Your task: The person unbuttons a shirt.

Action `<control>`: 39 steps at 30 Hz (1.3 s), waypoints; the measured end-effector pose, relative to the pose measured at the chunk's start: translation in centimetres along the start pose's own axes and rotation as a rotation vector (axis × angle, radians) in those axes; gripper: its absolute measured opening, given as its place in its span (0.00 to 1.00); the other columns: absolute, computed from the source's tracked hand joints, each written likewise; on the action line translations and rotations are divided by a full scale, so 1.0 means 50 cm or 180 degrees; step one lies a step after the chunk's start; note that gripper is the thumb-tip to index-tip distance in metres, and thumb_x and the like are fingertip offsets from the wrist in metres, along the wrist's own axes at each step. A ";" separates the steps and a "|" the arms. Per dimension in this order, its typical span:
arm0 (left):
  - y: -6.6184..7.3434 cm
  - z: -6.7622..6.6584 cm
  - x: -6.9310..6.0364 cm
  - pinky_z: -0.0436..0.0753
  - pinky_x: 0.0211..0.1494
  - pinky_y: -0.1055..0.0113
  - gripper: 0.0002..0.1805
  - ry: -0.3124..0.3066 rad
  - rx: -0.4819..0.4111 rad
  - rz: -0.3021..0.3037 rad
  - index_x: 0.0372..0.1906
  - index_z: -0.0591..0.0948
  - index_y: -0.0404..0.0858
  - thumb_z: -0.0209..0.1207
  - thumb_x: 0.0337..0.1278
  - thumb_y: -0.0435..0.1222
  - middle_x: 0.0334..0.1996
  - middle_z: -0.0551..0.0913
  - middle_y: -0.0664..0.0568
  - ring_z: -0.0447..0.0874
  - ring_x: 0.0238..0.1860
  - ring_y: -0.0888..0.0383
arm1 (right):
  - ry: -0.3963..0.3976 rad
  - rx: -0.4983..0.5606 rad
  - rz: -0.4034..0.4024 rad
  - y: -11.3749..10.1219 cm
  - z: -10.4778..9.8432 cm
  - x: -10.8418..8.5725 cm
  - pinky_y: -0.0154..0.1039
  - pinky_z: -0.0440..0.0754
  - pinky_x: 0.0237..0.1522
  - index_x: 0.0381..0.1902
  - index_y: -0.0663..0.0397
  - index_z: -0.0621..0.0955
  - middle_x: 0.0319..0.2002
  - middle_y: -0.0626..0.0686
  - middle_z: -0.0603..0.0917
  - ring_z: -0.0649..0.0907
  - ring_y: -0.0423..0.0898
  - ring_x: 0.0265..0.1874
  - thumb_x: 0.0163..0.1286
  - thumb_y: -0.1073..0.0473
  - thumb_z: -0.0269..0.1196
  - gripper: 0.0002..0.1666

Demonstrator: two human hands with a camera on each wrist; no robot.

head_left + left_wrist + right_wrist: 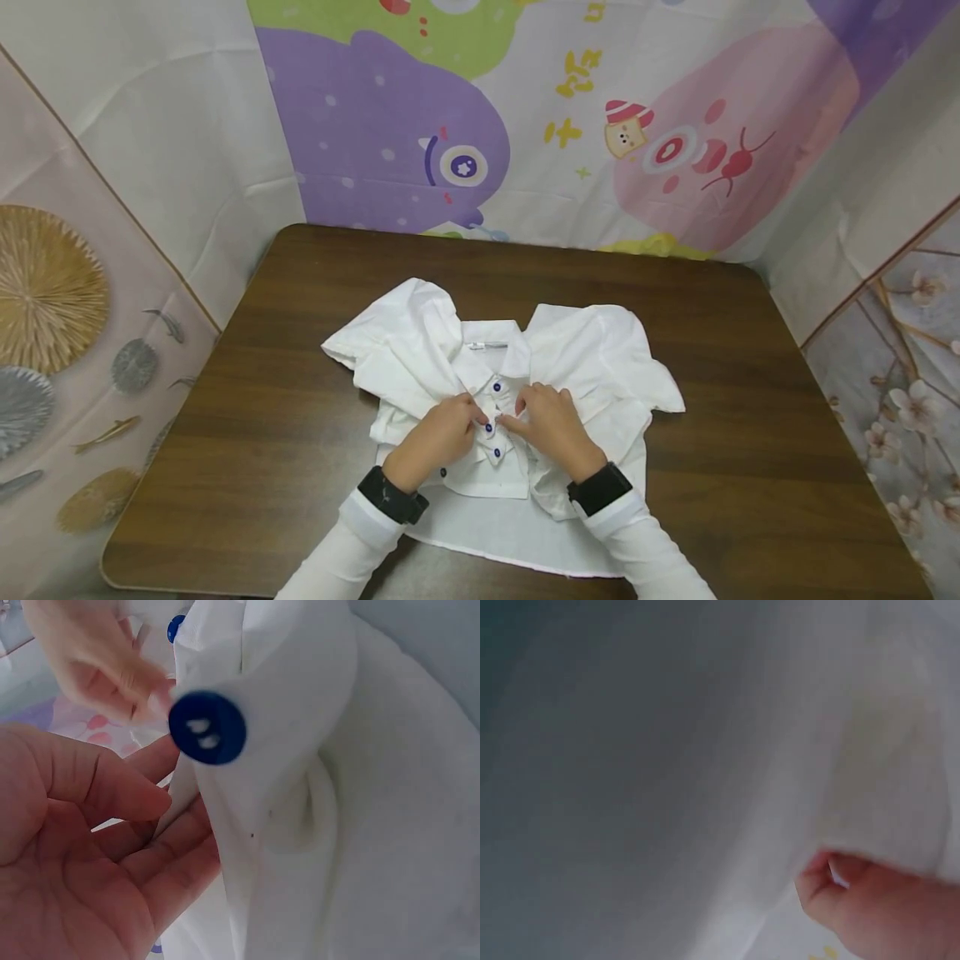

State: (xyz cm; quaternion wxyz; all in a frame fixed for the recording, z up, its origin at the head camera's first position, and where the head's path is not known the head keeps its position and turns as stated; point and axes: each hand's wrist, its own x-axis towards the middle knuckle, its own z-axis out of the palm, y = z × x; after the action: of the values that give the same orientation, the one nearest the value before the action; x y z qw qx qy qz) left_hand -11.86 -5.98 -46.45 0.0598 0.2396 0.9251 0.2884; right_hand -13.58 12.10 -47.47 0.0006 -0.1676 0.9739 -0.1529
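A white short-sleeved shirt lies on the table, collar away from me, with dark blue buttons down its front. My left hand holds the front edge beside a middle button. In the left wrist view, the left hand has its fingers behind the cloth edge and its thumb in front, below a large blue button. My right hand grips the opposite front edge, thumb towards that button; it appears blurred in the left wrist view. White cloth fills most of the right wrist view.
The brown wooden table has rounded corners. A cartoon-printed cloth hangs behind its far edge, and patterned panels stand at both sides. The shirt's lower hem spreads towards the near edge, between my forearms.
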 end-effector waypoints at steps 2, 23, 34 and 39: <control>0.000 0.001 -0.001 0.79 0.46 0.58 0.11 -0.0026 -0.0013 -0.0012 0.36 0.84 0.31 0.53 0.49 0.22 0.36 0.81 0.44 0.81 0.41 0.47 | 0.0190 0.0032 0.0037 -0.009 0.006 0.008 0.42 0.69 0.31 0.30 0.54 0.76 0.24 0.51 0.79 0.79 0.50 0.27 0.56 0.44 0.66 0.20; 0.001 -0.005 -0.005 0.79 0.46 0.60 0.13 -0.0099 -0.0097 0.0060 0.37 0.84 0.29 0.52 0.47 0.21 0.38 0.82 0.44 0.81 0.42 0.49 | 0.0726 -0.0285 0.0110 -0.040 0.032 0.034 0.45 0.74 0.20 0.32 0.59 0.77 0.18 0.56 0.80 0.79 0.56 0.18 0.58 0.52 0.66 0.16; 0.011 -0.022 0.006 0.78 0.42 0.62 0.08 0.0369 0.0135 0.0355 0.35 0.85 0.35 0.56 0.53 0.27 0.33 0.82 0.49 0.80 0.35 0.53 | 0.0861 -0.0191 -0.0048 -0.041 -0.011 0.043 0.43 0.76 0.18 0.31 0.58 0.81 0.19 0.56 0.82 0.81 0.52 0.17 0.64 0.59 0.60 0.08; 0.027 -0.035 0.018 0.77 0.32 0.67 0.06 0.0890 0.0061 0.0176 0.35 0.84 0.40 0.59 0.54 0.33 0.32 0.80 0.53 0.77 0.27 0.60 | 0.1006 -0.0017 -0.0100 -0.037 -0.036 0.048 0.42 0.75 0.18 0.31 0.59 0.81 0.18 0.52 0.81 0.79 0.49 0.15 0.62 0.60 0.60 0.07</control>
State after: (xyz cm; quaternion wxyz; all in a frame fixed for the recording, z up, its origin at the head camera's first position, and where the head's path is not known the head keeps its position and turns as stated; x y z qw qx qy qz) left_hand -12.52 -5.47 -44.19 -0.0799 0.2229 0.9202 0.3117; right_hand -15.34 10.18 -45.11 -0.1555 -0.1566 0.9595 -0.1748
